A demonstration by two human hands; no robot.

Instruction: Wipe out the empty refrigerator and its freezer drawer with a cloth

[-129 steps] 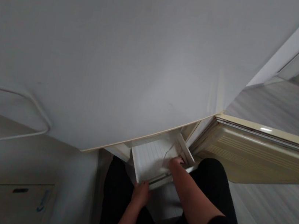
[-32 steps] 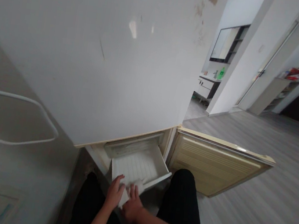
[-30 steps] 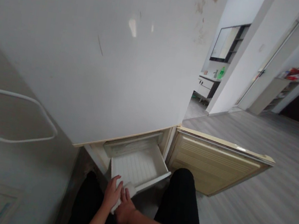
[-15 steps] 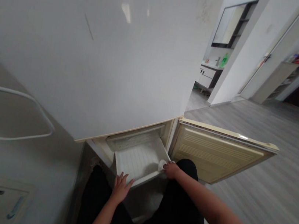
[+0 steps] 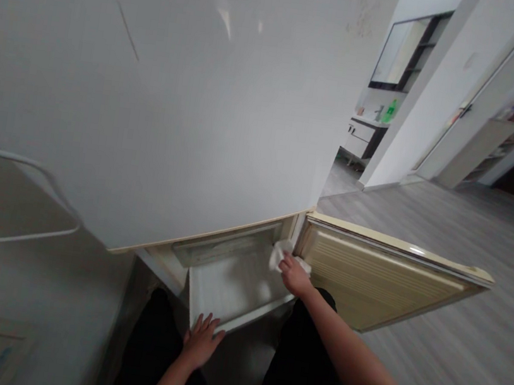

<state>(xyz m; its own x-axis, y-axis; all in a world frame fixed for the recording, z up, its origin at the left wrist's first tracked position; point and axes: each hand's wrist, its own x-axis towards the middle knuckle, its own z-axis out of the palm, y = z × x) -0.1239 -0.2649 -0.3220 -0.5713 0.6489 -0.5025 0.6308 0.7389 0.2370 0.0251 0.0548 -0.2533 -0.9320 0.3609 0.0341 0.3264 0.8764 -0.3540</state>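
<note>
Dim, greyish light, duller on the left and brighter over the floor (image 5: 460,246) at right. Small glare patches sit high on the white panel (image 5: 229,118); a glint marks the open door's (image 5: 388,281) top edge. Shadow darkens the space below the drawer's (image 5: 229,284) front edge. The far shelf (image 5: 476,150) looks blurred, leaning with wide-angle distortion.

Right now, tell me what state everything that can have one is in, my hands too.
Drawer: pulled out.
Yellowed door: swung open, inner side showing.
White cloth or tissue: crumpled, held at the drawer's right side.
Right hand: closed on it.
Left hand: fingers spread, resting at the drawer's near left corner.
Green bottle: upright by the washbasin.
</note>
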